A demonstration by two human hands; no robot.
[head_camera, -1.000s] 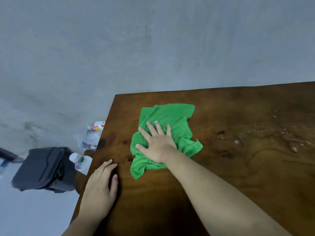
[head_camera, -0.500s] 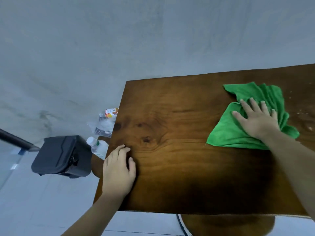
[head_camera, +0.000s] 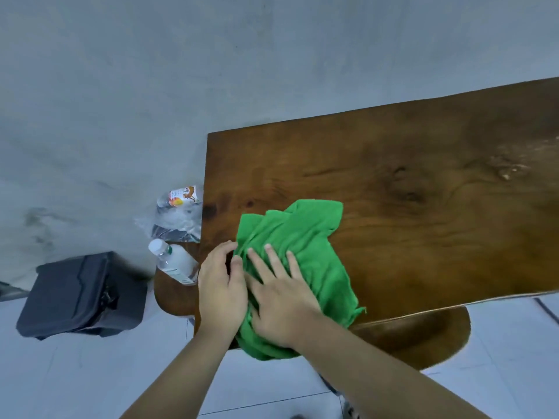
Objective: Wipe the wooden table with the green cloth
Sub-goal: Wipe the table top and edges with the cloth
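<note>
The green cloth (head_camera: 302, 243) lies crumpled on the near left corner of the wooden table (head_camera: 408, 189), its lower part hanging over the near edge. My right hand (head_camera: 281, 300) presses flat on the cloth with fingers spread. My left hand (head_camera: 220, 285) rests flat on the table's left corner, its fingertips touching the cloth's left edge and its side against my right hand. Pale specks and smears (head_camera: 505, 167) mark the wood at the far right.
A clear water bottle (head_camera: 175, 261) stands on a lower wooden piece (head_camera: 172, 294) left of the table. A labelled bottle in plastic wrap (head_camera: 178, 213) lies behind it. A dark bag (head_camera: 81, 294) sits on the pale floor at left. A grey wall runs behind.
My right hand has dragged the cloth from the table's right side back to the near left corner, up against my left hand. The view has shifted.
</note>
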